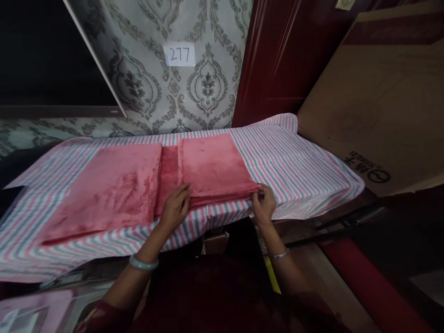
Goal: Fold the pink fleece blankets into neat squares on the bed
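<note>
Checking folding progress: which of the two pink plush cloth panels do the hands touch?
The right pink plush panel: left hand rests on its near edge, right hand pinches its near corner. The left pink panel lies untouched.

- The right hand (264, 203) pinches the near corner of the pink cloth (211, 169), and its fingertips are hidden under the layers.
- Whether the left hand (176, 206) grips the cloth's edge or only rests there cannot be told.
- The striped sheet (294, 162) hides whatever bears it, and the left edge cuts it off.
- The cardboard box (381, 92) runs off the top and right edges.
</note>
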Demonstrator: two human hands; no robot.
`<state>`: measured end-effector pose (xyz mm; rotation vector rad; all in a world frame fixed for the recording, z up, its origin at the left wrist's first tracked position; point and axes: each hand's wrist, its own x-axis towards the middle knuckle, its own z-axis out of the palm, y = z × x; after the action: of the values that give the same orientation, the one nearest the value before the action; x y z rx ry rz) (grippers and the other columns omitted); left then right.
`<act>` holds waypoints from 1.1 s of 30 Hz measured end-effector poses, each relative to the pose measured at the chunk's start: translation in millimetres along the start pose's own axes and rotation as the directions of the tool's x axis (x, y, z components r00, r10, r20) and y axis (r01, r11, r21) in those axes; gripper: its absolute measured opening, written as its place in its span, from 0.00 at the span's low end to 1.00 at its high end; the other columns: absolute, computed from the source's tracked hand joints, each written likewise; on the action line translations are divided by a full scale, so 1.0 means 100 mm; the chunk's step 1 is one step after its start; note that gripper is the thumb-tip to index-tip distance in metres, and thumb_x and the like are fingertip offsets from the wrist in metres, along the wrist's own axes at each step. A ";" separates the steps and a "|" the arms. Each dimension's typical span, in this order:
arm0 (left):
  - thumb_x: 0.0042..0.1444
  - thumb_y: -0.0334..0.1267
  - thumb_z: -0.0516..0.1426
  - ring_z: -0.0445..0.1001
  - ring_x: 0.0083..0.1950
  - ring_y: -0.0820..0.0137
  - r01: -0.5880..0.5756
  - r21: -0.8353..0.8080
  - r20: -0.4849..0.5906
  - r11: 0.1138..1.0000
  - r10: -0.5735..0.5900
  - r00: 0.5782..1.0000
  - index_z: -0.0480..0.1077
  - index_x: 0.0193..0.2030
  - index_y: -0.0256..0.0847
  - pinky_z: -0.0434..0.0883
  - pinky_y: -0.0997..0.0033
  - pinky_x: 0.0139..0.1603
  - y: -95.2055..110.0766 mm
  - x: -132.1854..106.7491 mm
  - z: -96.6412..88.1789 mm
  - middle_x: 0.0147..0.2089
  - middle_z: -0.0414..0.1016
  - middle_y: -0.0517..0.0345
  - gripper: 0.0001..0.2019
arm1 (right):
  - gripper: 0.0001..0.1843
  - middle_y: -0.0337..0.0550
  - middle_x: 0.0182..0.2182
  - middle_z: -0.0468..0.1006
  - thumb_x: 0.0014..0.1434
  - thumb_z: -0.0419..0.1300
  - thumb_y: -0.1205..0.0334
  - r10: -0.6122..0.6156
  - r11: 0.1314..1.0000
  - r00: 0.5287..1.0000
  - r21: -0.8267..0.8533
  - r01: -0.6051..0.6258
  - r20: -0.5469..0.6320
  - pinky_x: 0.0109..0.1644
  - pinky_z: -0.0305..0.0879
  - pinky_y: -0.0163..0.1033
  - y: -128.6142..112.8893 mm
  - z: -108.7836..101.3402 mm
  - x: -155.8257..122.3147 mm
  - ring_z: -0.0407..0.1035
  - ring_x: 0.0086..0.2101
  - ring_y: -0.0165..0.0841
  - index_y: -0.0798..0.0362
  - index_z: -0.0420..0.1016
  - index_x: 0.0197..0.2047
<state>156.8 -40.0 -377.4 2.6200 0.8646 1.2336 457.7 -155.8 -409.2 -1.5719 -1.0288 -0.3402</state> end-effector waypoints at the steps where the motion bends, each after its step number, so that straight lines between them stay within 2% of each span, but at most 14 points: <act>1: 0.65 0.33 0.52 0.75 0.59 0.58 -0.007 0.015 -0.004 1.000 0.007 1.000 0.75 0.47 0.40 0.75 0.51 0.59 0.01 0.01 -0.01 0.57 0.77 0.43 0.11 | 0.06 0.48 0.42 0.77 0.59 0.56 0.62 0.003 1.000 1.000 0.006 -0.003 -0.003 0.42 0.72 0.45 -0.01 0.00 0.01 0.72 0.42 0.39 0.51 0.73 0.39; 6: 0.63 0.29 0.51 0.73 0.53 0.59 -0.066 0.059 0.010 0.996 0.066 0.998 0.76 0.49 0.41 0.74 0.54 0.53 0.08 0.05 -0.07 0.51 0.74 0.45 0.14 | 0.06 0.49 0.41 0.75 0.59 0.57 0.61 0.022 1.000 0.998 0.016 -0.021 -0.052 0.37 0.71 0.42 -0.05 0.00 0.04 0.70 0.42 0.40 0.51 0.74 0.37; 9: 0.62 0.28 0.51 0.73 0.48 0.61 -0.092 0.039 0.073 0.995 0.089 0.993 0.76 0.49 0.41 0.74 0.58 0.48 0.10 0.04 -0.10 0.45 0.74 0.48 0.15 | 0.06 0.48 0.40 0.76 0.59 0.56 0.62 -0.007 1.000 1.000 0.009 0.008 -0.023 0.43 0.72 0.45 0.00 0.03 0.01 0.71 0.42 0.40 0.51 0.74 0.38; 11: 0.62 0.28 0.51 0.73 0.47 0.61 -0.072 0.028 0.079 0.997 0.069 0.995 0.76 0.48 0.42 0.74 0.58 0.49 0.09 0.04 -0.11 0.44 0.74 0.49 0.15 | 0.07 0.48 0.40 0.77 0.59 0.55 0.62 -0.019 1.000 1.000 -0.006 0.019 -0.004 0.46 0.72 0.46 0.04 0.04 -0.02 0.72 0.42 0.40 0.51 0.73 0.40; 14: 0.62 0.28 0.51 0.74 0.49 0.59 -0.020 0.038 0.059 0.999 0.017 0.998 0.77 0.47 0.43 0.74 0.55 0.51 0.07 0.01 -0.12 0.45 0.76 0.48 0.15 | 0.09 0.47 0.41 0.79 0.59 0.55 0.63 -0.016 1.000 1.000 -0.005 0.016 -0.001 0.45 0.72 0.45 0.07 0.05 -0.04 0.73 0.40 0.38 0.51 0.73 0.42; 17: 0.61 0.27 0.51 0.74 0.50 0.59 -0.007 0.066 0.046 0.998 0.004 0.999 0.76 0.47 0.42 0.74 0.54 0.52 0.06 -0.01 -0.11 0.46 0.77 0.48 0.15 | 0.08 0.47 0.42 0.78 0.59 0.55 0.65 -0.067 0.998 0.998 0.016 0.067 0.004 0.46 0.73 0.45 0.08 0.04 -0.05 0.74 0.42 0.38 0.50 0.73 0.41; 23: 0.62 0.27 0.51 0.74 0.48 0.60 -0.076 0.108 0.016 0.991 0.075 0.997 0.75 0.48 0.41 0.75 0.57 0.50 0.05 -0.01 -0.11 0.45 0.76 0.49 0.14 | 0.05 0.48 0.44 0.75 0.58 0.56 0.65 -0.068 0.998 0.998 0.012 0.069 -0.009 0.48 0.72 0.47 0.09 0.03 -0.07 0.71 0.45 0.40 0.50 0.73 0.37; 28: 0.63 0.29 0.51 0.74 0.48 0.61 -0.077 0.076 0.010 0.994 0.076 0.997 0.74 0.48 0.42 0.75 0.58 0.49 0.06 0.00 -0.12 0.45 0.76 0.49 0.13 | 0.05 0.48 0.43 0.77 0.58 0.57 0.65 -0.074 0.997 0.997 0.033 0.075 -0.030 0.47 0.73 0.47 0.09 0.05 -0.08 0.73 0.45 0.40 0.50 0.73 0.37; 33: 0.63 0.35 0.54 0.75 0.53 0.57 -0.064 0.066 0.087 0.996 0.058 0.995 0.71 0.55 0.41 0.75 0.54 0.54 0.04 -0.04 -0.17 0.50 0.76 0.46 0.14 | 0.07 0.50 0.46 0.81 0.58 0.57 0.63 -0.010 0.996 1.000 0.085 0.009 0.005 0.49 0.73 0.49 0.12 0.06 -0.08 0.76 0.43 0.41 0.50 0.74 0.40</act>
<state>143.5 -47.3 -367.4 2.7497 0.8329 1.1160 460.6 -153.4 -424.2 -1.4929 -1.0421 -0.2950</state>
